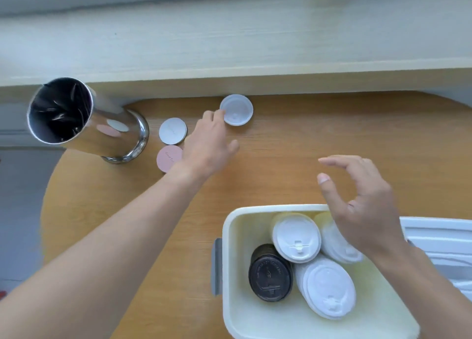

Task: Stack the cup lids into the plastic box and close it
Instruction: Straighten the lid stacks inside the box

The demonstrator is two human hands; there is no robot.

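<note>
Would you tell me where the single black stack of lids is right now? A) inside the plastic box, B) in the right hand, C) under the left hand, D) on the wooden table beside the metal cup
A: the black stack of lids lies inside the plastic box, next to the white lid stacks.

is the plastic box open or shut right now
Open. The plastic box has no cover on it, so the stacks of cup lids inside show; what looks like its cover lies beside it.
</note>
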